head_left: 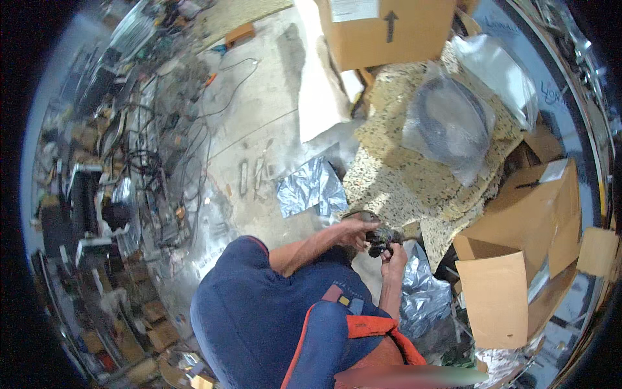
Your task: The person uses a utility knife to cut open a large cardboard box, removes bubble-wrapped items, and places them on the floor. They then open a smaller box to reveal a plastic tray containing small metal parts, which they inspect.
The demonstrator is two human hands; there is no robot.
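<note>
Both hands meet over a small, dark, lumpy part (pixel 382 240), possibly mechanical; its exact kind is too small to make out. My left hand (pixel 355 233) reaches across from the left, fingers curled against the part's left side. On the other side my right hand (pixel 393 259) pinches its lower right edge, fingers closed. A thin dark curved piece (pixel 363 212) arches just above my left hand; whether it joins the part I cannot tell. Crumpled silver sheeting (pixel 424 288) lies below and right of my right hand. Another silver sheet (pixel 312 188) lies beyond my left hand.
A speckled foam sheet (pixel 389 155) spreads ahead, bearing a plastic-wrapped dark ring (pixel 451 117). A large cardboard box (pixel 392 39) stands at the far side; an open carton (pixel 525 220) is at right. Cables (pixel 223 107) cross the floor; piled scrap (pixel 103 194) fills the left.
</note>
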